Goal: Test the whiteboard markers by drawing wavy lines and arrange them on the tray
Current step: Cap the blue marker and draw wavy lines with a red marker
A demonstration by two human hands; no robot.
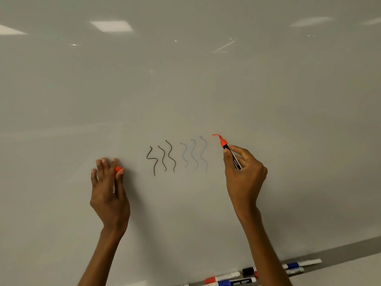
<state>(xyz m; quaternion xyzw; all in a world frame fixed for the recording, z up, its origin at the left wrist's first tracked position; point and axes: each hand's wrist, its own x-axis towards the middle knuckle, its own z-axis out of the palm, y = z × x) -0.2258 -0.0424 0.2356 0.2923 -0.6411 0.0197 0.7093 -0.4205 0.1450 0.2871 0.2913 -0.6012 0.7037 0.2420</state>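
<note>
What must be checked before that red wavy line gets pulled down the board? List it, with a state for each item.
1. Red marker uncapped, tip on the whiteboard: ok.
2. Right hand grips the marker's barrel: ok.
3. Ink flows: a short red stroke shows at the tip: ok.
4. The stroke starts clear of the blue wavy lines, to their right: ok.
5. Red cap ready for recapping, pinched in the left hand: ok.
6. A free place on the tray for this marker: cannot tell, the right arm hides part of it.
</note>
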